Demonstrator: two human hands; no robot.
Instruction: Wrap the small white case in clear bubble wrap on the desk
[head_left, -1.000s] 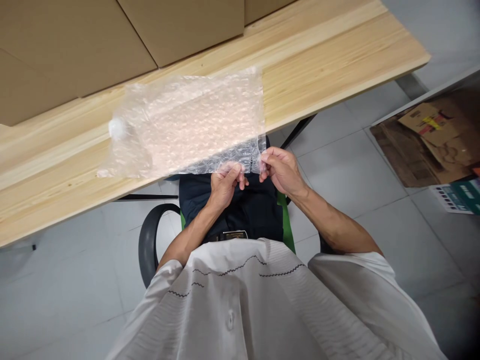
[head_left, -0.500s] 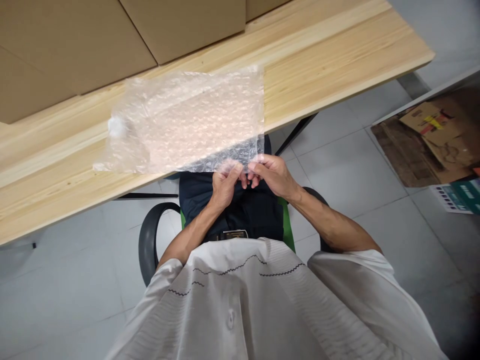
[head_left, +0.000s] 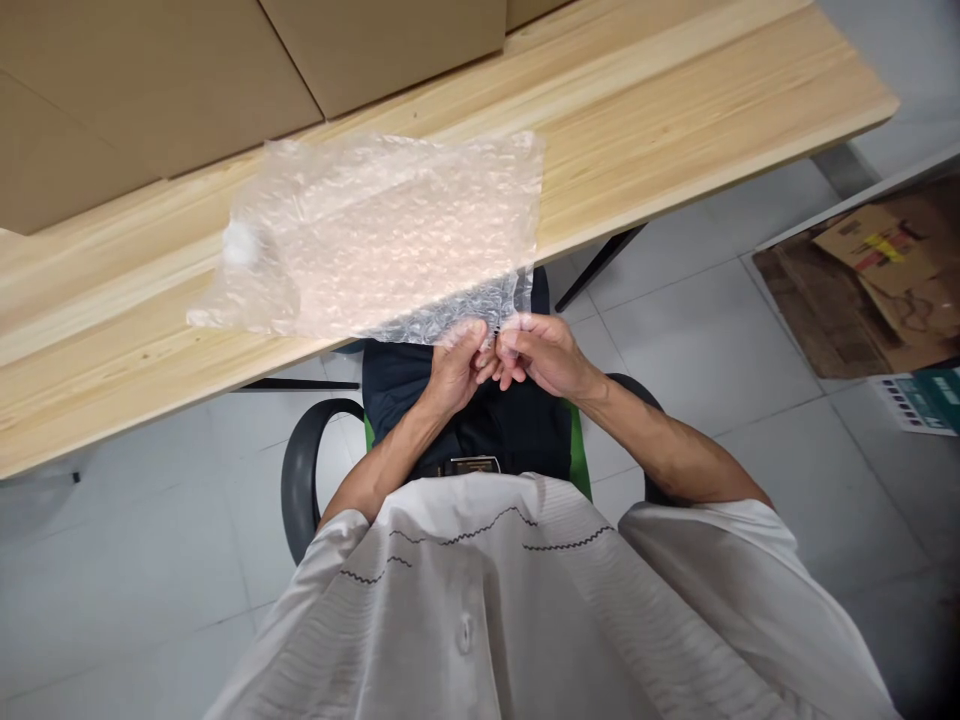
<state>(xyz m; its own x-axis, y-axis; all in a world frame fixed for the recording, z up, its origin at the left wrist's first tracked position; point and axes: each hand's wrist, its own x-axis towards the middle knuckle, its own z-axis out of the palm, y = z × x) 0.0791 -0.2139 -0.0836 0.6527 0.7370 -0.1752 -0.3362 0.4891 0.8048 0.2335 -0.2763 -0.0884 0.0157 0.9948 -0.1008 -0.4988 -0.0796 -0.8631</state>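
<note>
A clear sheet of bubble wrap (head_left: 397, 230) lies over the table's front edge, its near right corner hanging above my lap. My left hand (head_left: 456, 362) pinches the near edge of the film, thumb on top. Close beside it, my right hand (head_left: 546, 352) grips the same corner between thumb and fingers. The two hands almost touch. Whether the film is a single sheet or a bag, I cannot tell. At its left end a whitish bunched spot (head_left: 244, 245) shows.
Large brown cardboard boxes (head_left: 405, 50) stand along the back of the wooden table (head_left: 675, 130). Flattened cardboard (head_left: 885, 270) lies at the right on a lower level. A chair armrest (head_left: 300, 490) curves at my left, and a black table leg (head_left: 600, 268) slants below the edge.
Both hands keep their hold on the corner, with the fingers shifting slightly and the film's corner bunching a little more. The whole view has shifted slightly.
</note>
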